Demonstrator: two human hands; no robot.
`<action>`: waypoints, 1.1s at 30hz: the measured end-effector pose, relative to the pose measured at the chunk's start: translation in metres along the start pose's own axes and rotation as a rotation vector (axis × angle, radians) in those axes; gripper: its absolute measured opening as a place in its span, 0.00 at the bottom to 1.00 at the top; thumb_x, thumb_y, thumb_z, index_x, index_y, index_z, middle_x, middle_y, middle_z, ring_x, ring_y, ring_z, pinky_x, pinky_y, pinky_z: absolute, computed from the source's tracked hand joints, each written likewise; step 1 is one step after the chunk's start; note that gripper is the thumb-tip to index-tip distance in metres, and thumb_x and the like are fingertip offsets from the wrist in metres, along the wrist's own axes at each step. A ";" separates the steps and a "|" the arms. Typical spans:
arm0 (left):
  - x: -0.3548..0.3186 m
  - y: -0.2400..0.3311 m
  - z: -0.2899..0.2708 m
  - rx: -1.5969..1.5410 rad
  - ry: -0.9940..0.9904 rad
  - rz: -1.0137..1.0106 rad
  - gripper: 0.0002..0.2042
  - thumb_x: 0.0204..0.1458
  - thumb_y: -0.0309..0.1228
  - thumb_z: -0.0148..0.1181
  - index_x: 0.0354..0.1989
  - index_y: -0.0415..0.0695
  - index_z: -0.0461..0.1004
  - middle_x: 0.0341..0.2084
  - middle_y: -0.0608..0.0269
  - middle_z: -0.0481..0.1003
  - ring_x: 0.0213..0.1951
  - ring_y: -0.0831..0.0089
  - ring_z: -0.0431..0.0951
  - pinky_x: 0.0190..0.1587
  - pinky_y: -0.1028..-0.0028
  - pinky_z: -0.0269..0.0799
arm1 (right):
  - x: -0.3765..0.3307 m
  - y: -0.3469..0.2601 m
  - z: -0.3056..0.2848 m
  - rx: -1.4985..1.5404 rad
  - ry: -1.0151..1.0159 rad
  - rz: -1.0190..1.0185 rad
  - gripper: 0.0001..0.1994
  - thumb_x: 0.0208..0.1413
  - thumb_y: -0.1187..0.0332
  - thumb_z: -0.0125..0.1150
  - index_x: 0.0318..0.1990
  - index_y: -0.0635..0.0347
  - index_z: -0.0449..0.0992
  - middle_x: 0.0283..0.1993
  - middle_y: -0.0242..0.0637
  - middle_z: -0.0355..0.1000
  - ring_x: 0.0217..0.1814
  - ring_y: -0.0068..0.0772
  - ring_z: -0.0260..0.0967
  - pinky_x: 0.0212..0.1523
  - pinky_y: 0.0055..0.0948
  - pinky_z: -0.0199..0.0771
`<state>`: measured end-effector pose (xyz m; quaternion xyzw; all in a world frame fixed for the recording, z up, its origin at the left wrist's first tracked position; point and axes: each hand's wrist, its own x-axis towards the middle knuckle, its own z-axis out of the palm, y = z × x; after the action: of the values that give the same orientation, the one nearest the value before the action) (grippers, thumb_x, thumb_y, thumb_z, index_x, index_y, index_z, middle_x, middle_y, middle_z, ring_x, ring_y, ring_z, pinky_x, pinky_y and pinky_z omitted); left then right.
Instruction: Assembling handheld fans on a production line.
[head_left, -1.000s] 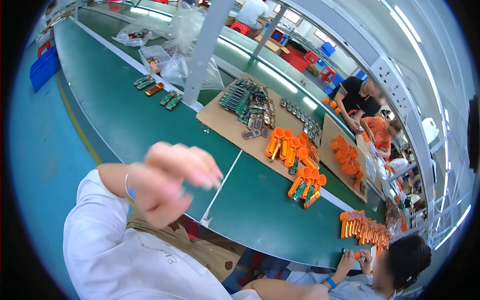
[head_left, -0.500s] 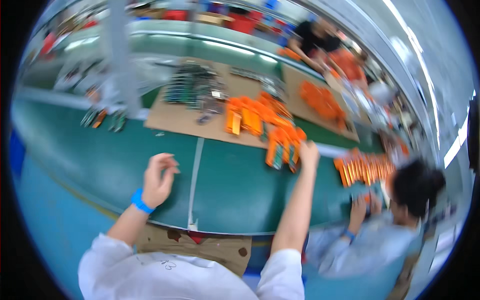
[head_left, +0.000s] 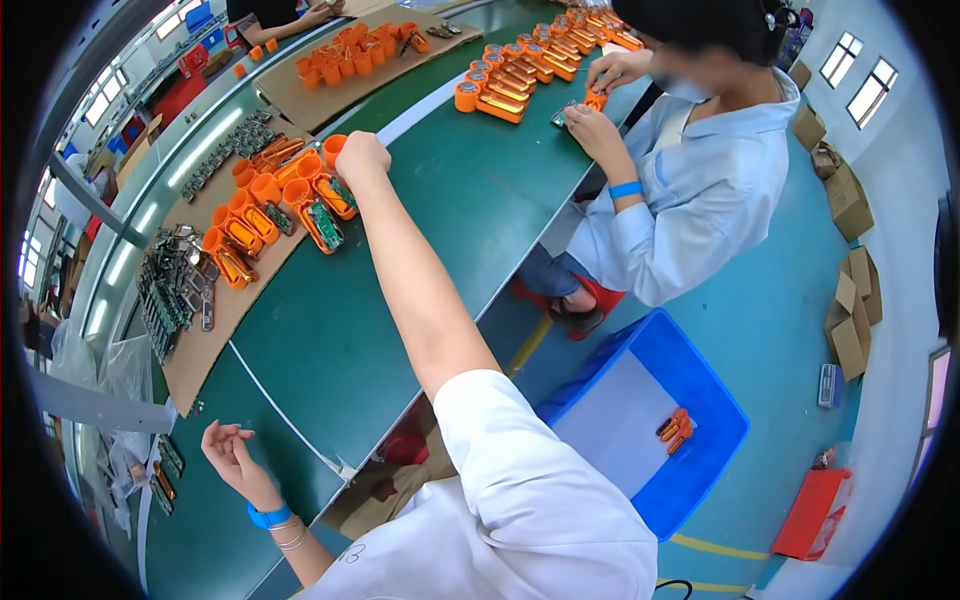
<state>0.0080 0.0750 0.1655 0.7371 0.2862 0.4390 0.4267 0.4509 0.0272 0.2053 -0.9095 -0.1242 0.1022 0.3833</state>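
Note:
My right hand [head_left: 362,158] reaches far across the green bench with its fingers curled at an orange plastic housing [head_left: 334,148], the end one of a cluster. Its fingertips are partly hidden behind the hand. Beside it lie more orange housings [head_left: 297,192] with round cup ends; some hold green circuit boards [head_left: 323,224], others show shiny orange cells. My left hand [head_left: 232,462] hovers above the bench at lower left, empty, with loosely bent fingers apart and a blue band at the wrist.
Cardboard [head_left: 262,292] under the cluster also bears a pile of circuit boards [head_left: 172,285]. A co-worker in light blue [head_left: 685,190] handles an orange part at the right, near a row of finished-looking housings [head_left: 505,90]. A blue bin [head_left: 715,420] with several orange parts stands on the floor.
My view has swung to the right, bringing the blue bin and floor into sight. My right hand is still at the end of the orange cluster; my left hand remains empty.

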 end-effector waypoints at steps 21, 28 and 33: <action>0.006 -0.005 -0.008 -0.024 0.006 0.024 0.13 0.56 0.17 0.43 0.49 0.37 0.63 0.34 0.60 0.68 0.34 0.75 0.69 0.40 0.77 0.67 | -0.040 0.044 -0.030 -0.057 0.170 -0.020 0.11 0.48 0.64 0.60 0.36 0.60 0.78 0.41 0.45 0.76 0.44 0.45 0.75 0.43 0.39 0.76; -0.006 0.008 0.010 0.162 -0.100 0.258 0.13 0.54 0.17 0.44 0.48 0.37 0.64 0.41 0.57 0.66 0.44 0.68 0.67 0.49 0.72 0.65 | -0.040 0.049 -0.046 -0.026 0.800 -0.306 0.19 0.53 0.54 0.54 0.27 0.65 0.77 0.29 0.47 0.72 0.33 0.48 0.72 0.35 0.43 0.71; -0.017 0.029 0.029 0.211 -0.426 0.353 0.11 0.52 0.15 0.45 0.43 0.36 0.64 0.39 0.56 0.65 0.39 0.69 0.66 0.45 0.75 0.64 | -0.042 0.057 -0.057 0.100 1.063 -0.690 0.09 0.49 0.66 0.59 0.22 0.61 0.74 0.24 0.40 0.70 0.28 0.41 0.68 0.35 0.37 0.63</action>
<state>0.0271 0.0367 0.1770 0.8913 0.1015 0.3097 0.3152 0.4353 -0.0624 0.2074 -0.7245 -0.1980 -0.4871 0.4456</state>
